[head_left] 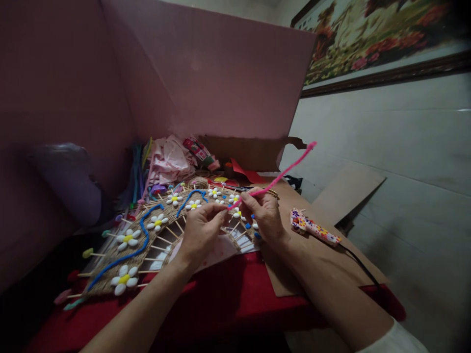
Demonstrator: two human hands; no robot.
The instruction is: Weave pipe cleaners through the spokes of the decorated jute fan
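A pink pipe cleaner [290, 169] runs between both hands, its free end rising to the upper right. My left hand [202, 230] pinches its lower end between thumb and fingers. Just along from there, my right hand [265, 213] is closed on the same stem. Below and behind them lies a fan-shaped craft piece [110, 267] of wound twine and thin sticks. White-petalled flowers [127, 239] with yellow centres and wavy blue pipe cleaners [145, 230] sit on its band. Coloured pompoms tip several sticks.
A flower-patterned glue gun [312, 228] with a black cable lies on brown cardboard [290, 269] at the right. Crumpled pink fabric [169, 159], scissors and craft supplies are piled at the back. Pink panels [221, 73] stand behind the red-covered table [235, 289].
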